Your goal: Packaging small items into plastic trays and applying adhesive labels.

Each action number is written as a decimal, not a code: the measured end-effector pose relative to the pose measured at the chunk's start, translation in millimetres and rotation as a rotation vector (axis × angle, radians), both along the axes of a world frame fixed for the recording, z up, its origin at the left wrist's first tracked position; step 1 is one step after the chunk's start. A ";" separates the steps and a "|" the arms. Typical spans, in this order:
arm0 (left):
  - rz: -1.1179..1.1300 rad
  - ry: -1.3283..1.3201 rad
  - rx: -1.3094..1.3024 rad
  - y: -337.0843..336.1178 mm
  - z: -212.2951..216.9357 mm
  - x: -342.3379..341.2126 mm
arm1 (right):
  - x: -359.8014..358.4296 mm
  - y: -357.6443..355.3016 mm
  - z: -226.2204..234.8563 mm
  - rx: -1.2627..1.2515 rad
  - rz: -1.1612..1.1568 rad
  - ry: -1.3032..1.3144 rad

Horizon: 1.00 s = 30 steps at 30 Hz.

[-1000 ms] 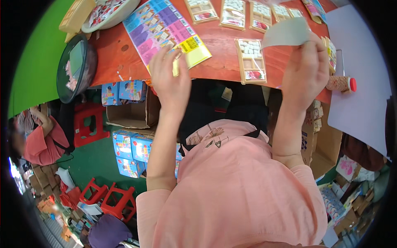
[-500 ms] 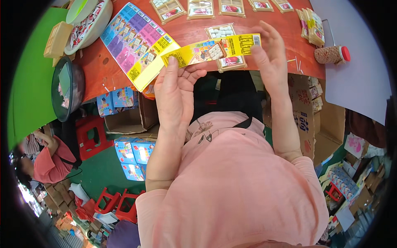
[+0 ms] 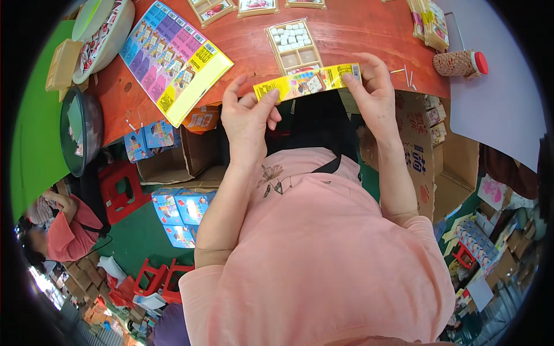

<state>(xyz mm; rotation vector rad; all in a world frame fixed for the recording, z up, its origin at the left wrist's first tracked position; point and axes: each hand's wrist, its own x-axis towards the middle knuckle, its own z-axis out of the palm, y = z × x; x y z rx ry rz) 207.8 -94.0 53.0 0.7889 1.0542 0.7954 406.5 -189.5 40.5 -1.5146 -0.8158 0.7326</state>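
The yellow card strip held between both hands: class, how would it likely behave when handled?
The strip probably flexes easily: it looks thin and bows slightly between the left hand and right hand. Likely very light, since fingertip pinches at its ends carry it. Being flat, it shouldn't roll.

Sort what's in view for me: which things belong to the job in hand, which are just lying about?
In hand:
left hand
right hand
yellow card strip held between both
tray of white pieces just beyond it

Lying about:
big colour sheet
bottle
bowl
black pan
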 end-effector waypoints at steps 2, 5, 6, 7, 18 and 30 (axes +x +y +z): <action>-0.042 0.140 0.156 9.8 -4.6 2.2 | 3.3 9.4 7.6 -0.062 0.013 -0.083; -0.027 0.137 0.188 24.7 -7.4 10.7 | 12.4 22.7 2.0 -0.112 0.028 -0.170; -0.026 0.129 0.189 29.4 -9.1 12.4 | 15.2 27.2 -1.6 -0.100 0.033 -0.170; -0.028 0.128 0.195 31.5 -10.0 14.8 | 17.4 29.6 -4.1 -0.099 0.036 -0.169; -0.007 0.097 0.174 43.9 -16.2 16.7 | 28.0 46.4 -13.5 -0.095 0.089 -0.211; -0.045 0.200 0.219 44.7 -15.2 20.4 | 28.5 49.9 -15.1 -0.176 0.072 -0.311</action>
